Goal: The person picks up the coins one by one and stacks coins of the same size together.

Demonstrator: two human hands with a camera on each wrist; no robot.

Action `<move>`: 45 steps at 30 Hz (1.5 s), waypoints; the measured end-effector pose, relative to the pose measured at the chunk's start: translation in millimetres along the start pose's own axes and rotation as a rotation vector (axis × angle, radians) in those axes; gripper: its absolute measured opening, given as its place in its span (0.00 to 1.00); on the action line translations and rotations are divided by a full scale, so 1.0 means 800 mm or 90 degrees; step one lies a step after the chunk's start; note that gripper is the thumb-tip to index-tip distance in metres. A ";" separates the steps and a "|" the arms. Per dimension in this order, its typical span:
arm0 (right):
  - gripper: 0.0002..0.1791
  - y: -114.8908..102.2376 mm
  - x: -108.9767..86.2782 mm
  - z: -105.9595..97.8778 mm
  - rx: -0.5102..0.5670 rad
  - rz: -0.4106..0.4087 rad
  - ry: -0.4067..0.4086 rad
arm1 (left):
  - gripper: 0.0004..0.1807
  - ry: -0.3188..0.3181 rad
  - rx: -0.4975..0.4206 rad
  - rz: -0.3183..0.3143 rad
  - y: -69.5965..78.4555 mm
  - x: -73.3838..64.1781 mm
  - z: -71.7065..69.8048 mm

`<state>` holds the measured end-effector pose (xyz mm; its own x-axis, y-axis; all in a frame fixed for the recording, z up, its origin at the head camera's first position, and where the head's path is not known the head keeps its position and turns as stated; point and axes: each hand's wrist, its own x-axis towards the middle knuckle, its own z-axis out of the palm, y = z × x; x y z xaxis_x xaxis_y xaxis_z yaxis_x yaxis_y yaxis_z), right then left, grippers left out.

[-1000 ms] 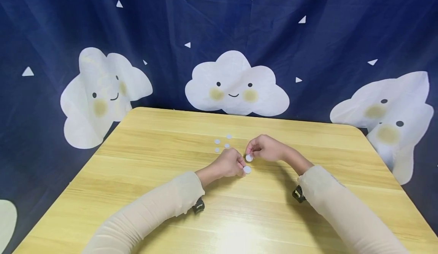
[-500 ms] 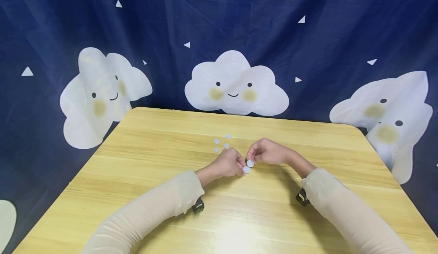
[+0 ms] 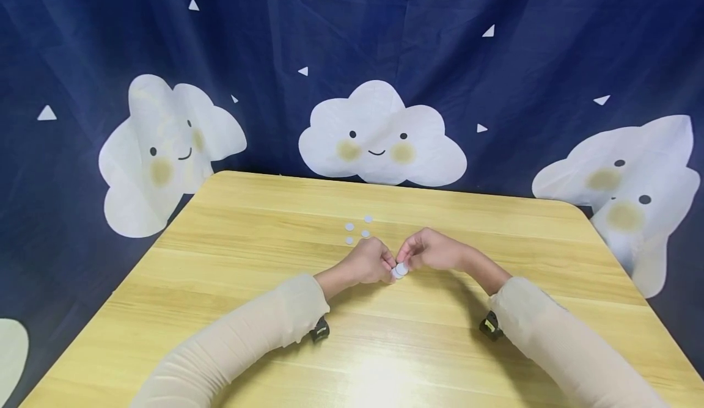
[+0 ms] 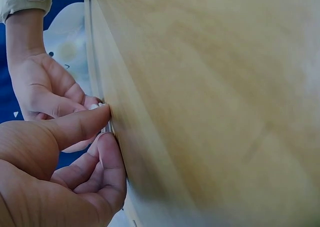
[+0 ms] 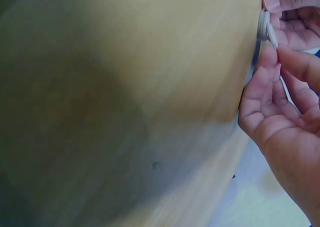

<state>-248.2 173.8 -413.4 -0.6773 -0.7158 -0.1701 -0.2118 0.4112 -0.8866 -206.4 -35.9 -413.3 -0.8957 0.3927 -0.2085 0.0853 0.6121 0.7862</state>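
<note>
A dark blue curtain (image 3: 352,35) with smiling clouds (image 3: 382,118) is hanging beyond the far edge of a wood-grained surface (image 3: 264,218). Near its middle, the left hand (image 3: 367,261) is pinching a low white stack (image 5: 262,27) at its left side, probably keeping it from sliding. The right hand (image 3: 440,250) is gripping a single white disc (image 3: 402,268) by its right side with the fingertips; that hold seems to be leaving the left part free to overlap the stack. Farther off and to the left, four small white discs (image 3: 349,227) are lying flat and apart, a spacing that appears to be leaving each edge within finger reach. Beige sleeves (image 3: 236,338) are reaching in from the near side.

The head view is showing the overlap but hiding the thickness. The right wrist view is revealing several layered edges resting on the surface, too blurred to count, with the held disc tilting beside them. The left wrist view is showing thumb and finger closing from opposite sides, the stack itself mostly hidden.
</note>
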 end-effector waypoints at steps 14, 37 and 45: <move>0.09 -0.004 -0.004 0.011 0.014 0.022 0.020 | 0.09 -0.016 0.004 0.020 -0.001 0.000 -0.001; 0.13 -0.005 -0.005 0.016 -0.053 0.011 0.025 | 0.11 0.005 0.007 0.000 0.000 0.003 0.002; 0.14 -0.007 -0.008 0.019 -0.069 -0.005 0.039 | 0.10 0.003 0.001 0.003 0.000 0.001 0.000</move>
<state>-231.8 167.5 -414.2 -0.7168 -0.6844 -0.1334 -0.2905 0.4670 -0.8352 -207.1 -35.1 -413.4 -0.8976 0.3920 -0.2018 0.0906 0.6118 0.7858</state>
